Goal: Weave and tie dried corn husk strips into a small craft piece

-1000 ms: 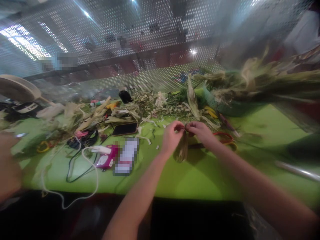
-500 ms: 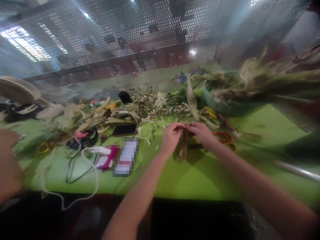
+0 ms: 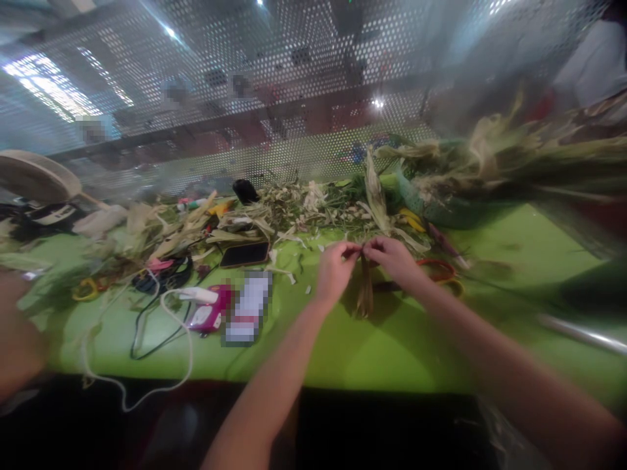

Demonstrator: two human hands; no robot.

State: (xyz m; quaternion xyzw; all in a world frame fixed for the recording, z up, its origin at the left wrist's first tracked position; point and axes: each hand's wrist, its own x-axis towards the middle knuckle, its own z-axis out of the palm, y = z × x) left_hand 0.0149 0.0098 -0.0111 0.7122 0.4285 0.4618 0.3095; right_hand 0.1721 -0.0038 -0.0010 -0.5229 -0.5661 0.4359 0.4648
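Observation:
My left hand [image 3: 336, 267] and my right hand [image 3: 389, 256] meet fingertip to fingertip over the green table [image 3: 353, 359]. Both are closed in a pinch at the top of a dried husk strip [image 3: 365, 290], which hangs down between them. Fingers cover the pinched end, so its exact shape there is hidden. Just right of the strip, partly behind my right hand, lie scissors with red and yellow handles [image 3: 435, 269]. A pale upright corn husk [image 3: 375, 189] stands beyond my hands.
Husk scraps [image 3: 294, 205] pile along the back. Left are a dark phone [image 3: 245, 254], a pink power strip [image 3: 210, 313] and a white cable [image 3: 190, 352]. A green basket [image 3: 431, 205] of husks stands back right. Another person's arm [image 3: 19, 326] shows at the left edge.
The hanging husk strip has turned and looks narrower. My hands have barely shifted, still together. The other person's arm at the left edge has moved slightly lower.

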